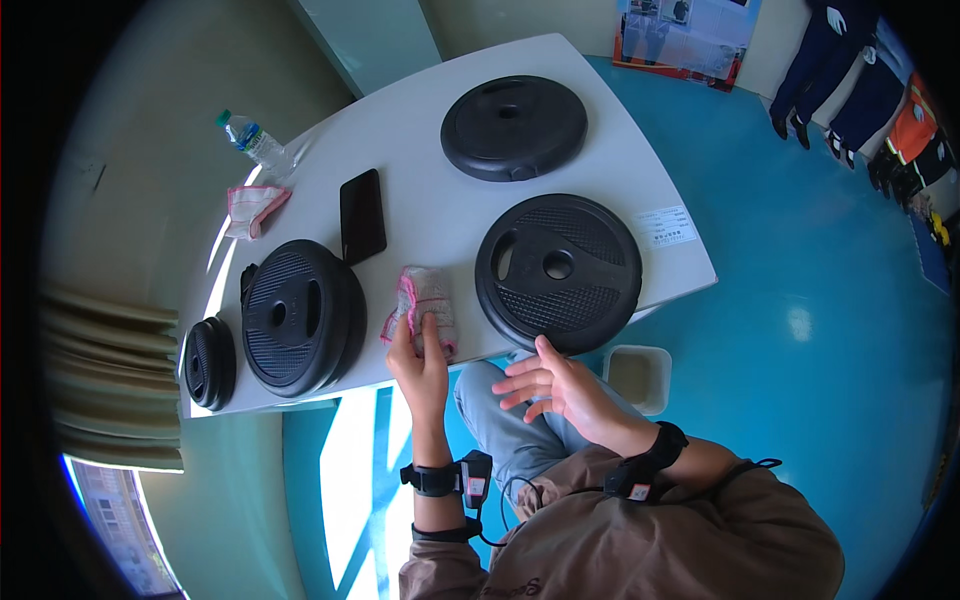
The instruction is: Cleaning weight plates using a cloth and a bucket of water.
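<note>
My left hand (420, 371) has its thumb and fingers on the near end of a folded grey-white cloth (431, 296) with pink edging, pinching it at the table's front edge. To the right, a black weight plate (559, 259) with a textured face, a centre hole and a slot handle lies flat. My right hand (562, 394) is beside its near rim, fingers spread and holding nothing; one fingertip overlaps the rim, and I cannot tell whether it touches. Left of the cloth are stacked black weight plates (300, 319).
On the white table (412, 142) are another black plate (514, 127), a smartphone (362, 216), a second cloth (255, 208), a plastic bottle (259, 142) and smaller plates (208, 364). A plastic bin (637, 379) stands on the blue floor beside my legs.
</note>
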A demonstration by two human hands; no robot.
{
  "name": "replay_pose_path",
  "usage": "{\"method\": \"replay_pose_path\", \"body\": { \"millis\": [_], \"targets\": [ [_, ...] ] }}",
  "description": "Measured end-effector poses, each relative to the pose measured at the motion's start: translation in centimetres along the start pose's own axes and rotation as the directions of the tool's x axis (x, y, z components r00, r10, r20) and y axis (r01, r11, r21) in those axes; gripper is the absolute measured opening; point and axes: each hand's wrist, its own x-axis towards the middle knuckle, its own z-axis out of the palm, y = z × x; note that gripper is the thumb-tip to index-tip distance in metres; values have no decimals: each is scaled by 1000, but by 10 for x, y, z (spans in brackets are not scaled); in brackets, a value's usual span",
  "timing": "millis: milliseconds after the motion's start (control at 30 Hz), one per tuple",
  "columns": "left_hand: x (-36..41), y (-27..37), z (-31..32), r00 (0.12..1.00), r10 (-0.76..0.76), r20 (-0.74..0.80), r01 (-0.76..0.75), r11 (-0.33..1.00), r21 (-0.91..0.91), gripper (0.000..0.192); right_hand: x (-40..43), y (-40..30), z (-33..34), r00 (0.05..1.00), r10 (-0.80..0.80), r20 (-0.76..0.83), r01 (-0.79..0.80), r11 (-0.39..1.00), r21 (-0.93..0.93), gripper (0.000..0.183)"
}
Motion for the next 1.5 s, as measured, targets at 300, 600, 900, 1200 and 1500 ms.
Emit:
{"method": "replay_pose_path", "body": {
  "millis": [300, 600, 900, 1200, 1500],
  "targets": [
    [10, 89, 28, 914, 406, 3, -405, 910, -88, 32, -51, -62, -57, 952, -286, 114, 306, 842, -443, 67],
    [-16, 105, 48, 836, 482, 261, -455, 876, -162, 49, -52, -93, -64, 506, -853, 124, 430, 125, -894, 33],
    [-17, 56, 30, 900, 314, 303, -312, 949, -56, 60, -21, -80, -42, 738, -439, 512, 257, -518, -816, 83],
    [-12, 48, 37, 901, 346, 262, -399, 898, 184, 51, -101, -61, -120, 433, -884, 177, 196, -99, -976, 16],
    [3, 59, 19, 918, 301, 257, -371, 882, 290, 41, -121, 122, -279, 423, -508, -750, 138, 854, -501, 35]
  ]
}}
